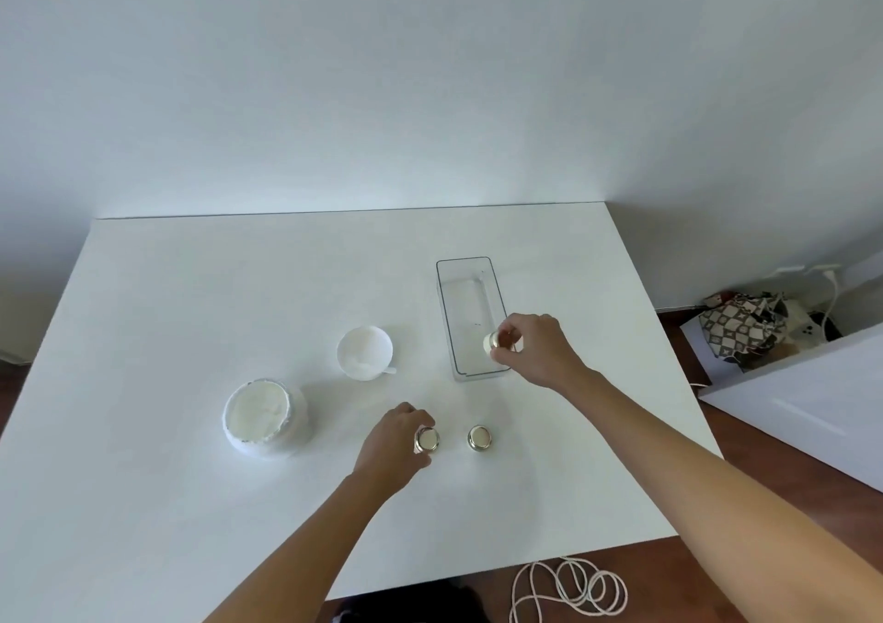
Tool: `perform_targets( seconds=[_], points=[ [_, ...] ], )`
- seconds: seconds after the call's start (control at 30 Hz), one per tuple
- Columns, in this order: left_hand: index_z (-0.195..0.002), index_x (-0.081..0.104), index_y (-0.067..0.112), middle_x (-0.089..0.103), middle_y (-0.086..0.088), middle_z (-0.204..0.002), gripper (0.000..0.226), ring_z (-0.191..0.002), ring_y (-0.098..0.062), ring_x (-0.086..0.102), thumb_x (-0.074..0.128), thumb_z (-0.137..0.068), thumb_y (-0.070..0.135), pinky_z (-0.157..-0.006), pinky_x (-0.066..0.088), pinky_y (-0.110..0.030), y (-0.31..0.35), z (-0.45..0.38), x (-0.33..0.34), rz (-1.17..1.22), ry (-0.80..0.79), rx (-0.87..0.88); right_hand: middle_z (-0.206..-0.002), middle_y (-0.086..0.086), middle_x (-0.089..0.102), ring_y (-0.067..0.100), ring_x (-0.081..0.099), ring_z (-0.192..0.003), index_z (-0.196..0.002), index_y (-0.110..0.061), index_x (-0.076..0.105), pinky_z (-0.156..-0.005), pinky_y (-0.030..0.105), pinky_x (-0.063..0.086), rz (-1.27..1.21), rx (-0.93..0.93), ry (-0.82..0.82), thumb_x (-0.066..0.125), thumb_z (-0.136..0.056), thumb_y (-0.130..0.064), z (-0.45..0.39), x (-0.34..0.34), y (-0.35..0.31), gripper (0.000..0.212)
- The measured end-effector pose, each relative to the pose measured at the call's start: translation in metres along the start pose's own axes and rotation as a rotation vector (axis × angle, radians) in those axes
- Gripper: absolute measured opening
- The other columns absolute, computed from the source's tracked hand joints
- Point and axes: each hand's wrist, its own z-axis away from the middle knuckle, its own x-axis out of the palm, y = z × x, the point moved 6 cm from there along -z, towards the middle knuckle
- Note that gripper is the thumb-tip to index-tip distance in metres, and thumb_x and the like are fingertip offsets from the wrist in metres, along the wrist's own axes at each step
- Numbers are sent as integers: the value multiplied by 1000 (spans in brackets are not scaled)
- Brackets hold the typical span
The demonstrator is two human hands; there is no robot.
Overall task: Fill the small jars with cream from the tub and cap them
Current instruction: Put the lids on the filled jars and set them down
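Right hand (530,350) pinches a capped jar (494,343) over the clear tray (446,316); lower it upright, don't drop. Left hand (394,445) fingers clamp another jar (426,440) on the desk (191,288), cream tub (260,417) well left.

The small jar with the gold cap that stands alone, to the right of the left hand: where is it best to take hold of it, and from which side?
Grip the free jar around its round side, just under the gold cap, coming from above. It stands upright with bare table around it, probably leaving room for fingers.
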Motion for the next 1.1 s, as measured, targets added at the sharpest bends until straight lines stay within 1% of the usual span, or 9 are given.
perform_targets(
  seconds=[0.07, 0.2, 0.37, 0.5, 0.63, 0.83, 0.93, 1.03, 1.1],
  points=[
    [-116, 68, 17, 62, -1, -113, 38, -104, -21, 63, 75, -79, 8, -87, 51, -33, -1, -1, 2, 17, 26, 4, -90, 4, 68, 26, 47, -99, -97, -13, 65, -78, 32, 43, 118, -22, -32, 67, -80, -23, -12, 8, 2, 19],
    [-110, 70, 15, 64, 1, -104, 33, -95, -18, 64, 76, -78, 8, -83, 51, -29, -3, -2, 2, 61, 71, 10, -94, 3, 68, 27, 45, -98, -104, -14, 64, -82, 35, 40, 430, -140, -89, 61, -83, -24, -35, 22, -2, 23],
    [-104, 71, 14, 62, 6, -94, 30, -83, -10, 60, 80, -76, 9, -79, 50, -23, -2, -2, -2, 126, 138, 31, -85, 2, 66, 26, 45, -98, -92, -13, 65, -80, 33, 34, 731, -289, -126, 49, -87, -19, -49, 39, -8, 18],
    [-100, 70, 14, 63, 8, -91, 28, -80, -7, 61, 82, -75, 10, -78, 51, -23, 6, -3, -11, 173, 196, 69, -83, 1, 66, 26, 43, -98, -91, -14, 64, -80, 34, 31, 869, -327, -174, 52, -82, -8, -54, 48, -5, 16],
    [-100, 70, 13, 65, 6, -91, 28, -80, -7, 63, 82, -75, 9, -81, 53, -26, 16, -9, -21, 204, 236, 109, -80, 0, 65, 27, 43, -98, -87, -16, 62, -77, 34, 26, 939, -332, -182, 54, -81, -8, -55, 53, -1, 13],
    [-102, 69, 14, 62, 12, -87, 31, -80, 6, 58, 82, -74, 10, -79, 48, -16, 37, -22, -40, 206, 290, 187, -77, 1, 63, 28, 45, -96, -84, -14, 59, -75, 34, 23, 944, -343, -168, 52, -77, -4, -55, 54, 1, 14],
    [-100, 69, 15, 62, 11, -86, 30, -79, 1, 60, 82, -74, 11, -75, 44, -11, 47, -33, -51, 211, 314, 206, -85, 0, 66, 28, 45, -100, -94, -16, 61, -78, 34, 25, 846, -327, -111, 52, -81, -10, -48, 44, -2, 16],
    [-103, 69, 17, 64, 9, -91, 31, -81, -8, 62, 82, -75, 16, -75, 47, -19, 57, -47, -60, 176, 329, 205, -94, -3, 68, 26, 47, -103, -109, -19, 63, -84, 35, 26, 612, -295, 39, 55, -88, -20, -25, 22, -5, 22],
    [-105, 69, 17, 66, 7, -95, 32, -85, -13, 60, 82, -76, 19, -77, 49, -28, 63, -58, -64, 126, 334, 201, -89, -2, 69, 27, 51, -97, -105, -16, 67, -82, 36, 30, 394, -265, 187, 60, -87, -17, 4, 9, -5, 19]
  ],
)
